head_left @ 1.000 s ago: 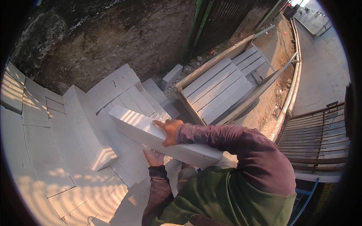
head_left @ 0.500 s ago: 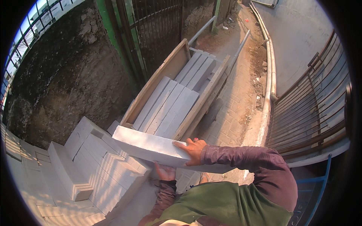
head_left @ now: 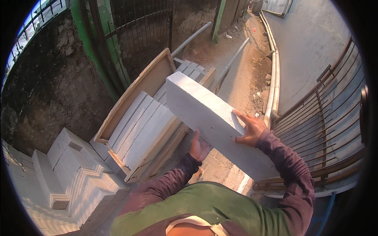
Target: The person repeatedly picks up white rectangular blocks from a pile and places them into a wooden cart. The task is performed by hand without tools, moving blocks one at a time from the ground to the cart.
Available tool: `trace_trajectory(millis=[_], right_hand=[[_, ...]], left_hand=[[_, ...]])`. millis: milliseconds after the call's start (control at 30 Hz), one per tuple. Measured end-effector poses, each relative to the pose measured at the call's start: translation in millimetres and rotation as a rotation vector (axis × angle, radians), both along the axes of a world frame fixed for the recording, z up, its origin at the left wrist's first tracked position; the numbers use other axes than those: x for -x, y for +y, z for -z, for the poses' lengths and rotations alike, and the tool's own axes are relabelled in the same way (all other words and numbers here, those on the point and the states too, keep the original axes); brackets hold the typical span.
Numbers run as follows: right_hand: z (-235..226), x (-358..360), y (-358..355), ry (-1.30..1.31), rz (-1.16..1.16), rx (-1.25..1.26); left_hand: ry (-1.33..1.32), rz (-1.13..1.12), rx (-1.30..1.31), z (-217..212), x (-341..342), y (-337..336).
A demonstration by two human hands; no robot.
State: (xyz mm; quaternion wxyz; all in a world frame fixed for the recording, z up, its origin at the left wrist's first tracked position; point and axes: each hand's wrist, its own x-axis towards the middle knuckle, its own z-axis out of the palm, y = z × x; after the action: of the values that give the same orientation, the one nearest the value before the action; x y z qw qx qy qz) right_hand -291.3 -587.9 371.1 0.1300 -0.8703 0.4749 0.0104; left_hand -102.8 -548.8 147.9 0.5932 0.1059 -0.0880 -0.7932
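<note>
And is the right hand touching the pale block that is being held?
Touching. The head view shows the right hand gripping the pale block, fingers at its narrow upper face, thumb against its broad side.

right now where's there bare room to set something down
The path is bare between the right handle of the cart and the littered strip beside the pipes. Blocks crowd the cart and the stack at lower left.
</note>
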Motion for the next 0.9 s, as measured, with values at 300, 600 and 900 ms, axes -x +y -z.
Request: trace_trajectory(millis=[300,600,900], right_hand=[[-89.9,40.1,-208.2,0.051,0.109,0.132],[-113.8,73.7,-500.9,-0.04,-0.057,-0.107],[-70.2,-30.1,-744.5,0.728,-0.483,0.137]], left_hand=[[-0.468,0.186,0.059,-31.3,52.5,-234.6],[-1.828,-1.199,-0.123,31.7,-40.1,-339.7],[-2.139,-0.984,-0.876,82.5,-25.1,-385.7]])
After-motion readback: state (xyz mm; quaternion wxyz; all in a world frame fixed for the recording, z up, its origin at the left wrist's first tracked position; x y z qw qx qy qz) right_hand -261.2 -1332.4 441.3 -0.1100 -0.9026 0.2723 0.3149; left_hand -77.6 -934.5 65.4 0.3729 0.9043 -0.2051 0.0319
